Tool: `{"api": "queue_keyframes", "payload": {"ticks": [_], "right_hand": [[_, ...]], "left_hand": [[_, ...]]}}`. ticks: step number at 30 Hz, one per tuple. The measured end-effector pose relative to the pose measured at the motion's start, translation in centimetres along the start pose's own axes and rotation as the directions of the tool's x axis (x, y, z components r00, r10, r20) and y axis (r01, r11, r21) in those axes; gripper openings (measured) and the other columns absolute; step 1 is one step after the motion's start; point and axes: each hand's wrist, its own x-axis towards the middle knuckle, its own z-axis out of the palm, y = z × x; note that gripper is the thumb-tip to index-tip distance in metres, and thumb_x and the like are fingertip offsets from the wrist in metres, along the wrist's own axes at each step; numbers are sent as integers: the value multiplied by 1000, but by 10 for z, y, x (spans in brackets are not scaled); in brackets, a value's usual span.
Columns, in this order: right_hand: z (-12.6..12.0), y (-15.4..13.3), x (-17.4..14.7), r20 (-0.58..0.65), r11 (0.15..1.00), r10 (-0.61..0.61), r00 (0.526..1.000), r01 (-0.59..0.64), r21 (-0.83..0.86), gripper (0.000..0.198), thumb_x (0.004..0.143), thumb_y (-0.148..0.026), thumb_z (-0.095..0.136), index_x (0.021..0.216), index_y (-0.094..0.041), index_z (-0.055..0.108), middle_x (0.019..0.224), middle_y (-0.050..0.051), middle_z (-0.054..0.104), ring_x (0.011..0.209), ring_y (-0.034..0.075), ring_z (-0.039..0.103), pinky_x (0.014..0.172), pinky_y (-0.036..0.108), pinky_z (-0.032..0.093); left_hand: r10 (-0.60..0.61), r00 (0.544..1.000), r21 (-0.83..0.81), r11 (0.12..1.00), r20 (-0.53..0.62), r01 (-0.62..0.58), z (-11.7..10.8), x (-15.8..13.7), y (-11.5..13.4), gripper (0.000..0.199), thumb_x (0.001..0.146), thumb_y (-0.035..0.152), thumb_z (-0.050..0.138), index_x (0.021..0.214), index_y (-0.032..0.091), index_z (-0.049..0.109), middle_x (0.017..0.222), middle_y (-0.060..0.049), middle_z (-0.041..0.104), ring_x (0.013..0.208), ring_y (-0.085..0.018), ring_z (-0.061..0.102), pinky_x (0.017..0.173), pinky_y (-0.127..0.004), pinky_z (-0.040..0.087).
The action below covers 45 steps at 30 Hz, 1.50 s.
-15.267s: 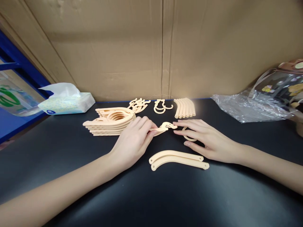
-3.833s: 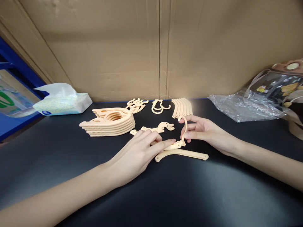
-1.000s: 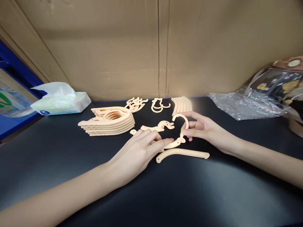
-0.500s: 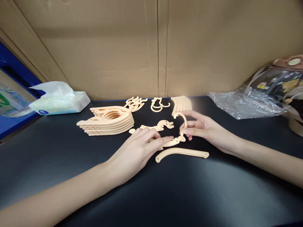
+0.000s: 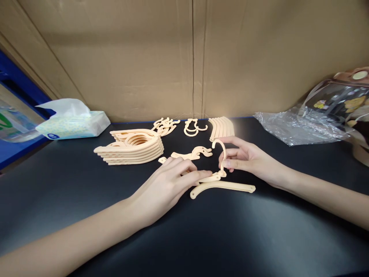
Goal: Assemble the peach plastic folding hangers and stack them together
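Between thumb and fingers, my right hand [image 5: 242, 157] grips a cream plastic hanger hook [image 5: 224, 151], its curve upward. The hook's base meets the end of a hanger arm [image 5: 210, 178]; whether they are joined I cannot tell. Over that arm lies my left hand [image 5: 170, 179], fingers closed on it and hiding most of its length. A second, loose hanger arm [image 5: 225, 185] rests on the table just in front. Behind my left fingers lies another cream hanger piece [image 5: 203, 151] with a curved, notched end.
A stack of cream hanger parts [image 5: 132, 150] stands at left. Farther back lie a pile of hooks [image 5: 166, 126], a few more hooks [image 5: 191, 129] and a row of arms [image 5: 221, 128]. A tissue pack [image 5: 73, 125] is far left, a clear plastic bag [image 5: 302, 125] right.
My right hand has turned the hook more upright, and its base now sits against the arm's end. The held arm has shifted slightly right under my left hand.
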Motion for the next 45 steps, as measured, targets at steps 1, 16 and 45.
{"api": "queue_keyframes", "payload": {"ticks": [1,16,45], "right_hand": [[0,0,0,2,1000,-1,1000,1,-3,51,80,-27,67,126,-24,44,79,-3,60,73,14,60,73,33,50],[8,2,0,-25,988,-65,998,61,-143,47,80,-30,66,121,-25,44,78,-3,61,75,16,61,71,35,49],[1,2,1,-20,998,-19,1000,20,55,54,80,-25,68,128,-23,43,81,-3,59,71,10,56,68,27,46]], "left_hand": [[1,1000,-1,1000,-1,-1,0,0,0,33,97,13,44,125,25,57,93,-2,58,84,-15,49,77,-26,39],[-13,997,5,1000,-71,13,1,2,1,31,98,17,43,127,22,53,96,-4,61,87,-16,51,76,-30,40],[17,1000,-122,992,-2,-17,4,2,-3,24,98,16,44,119,14,56,100,-3,65,93,-15,56,84,-27,37]]}}
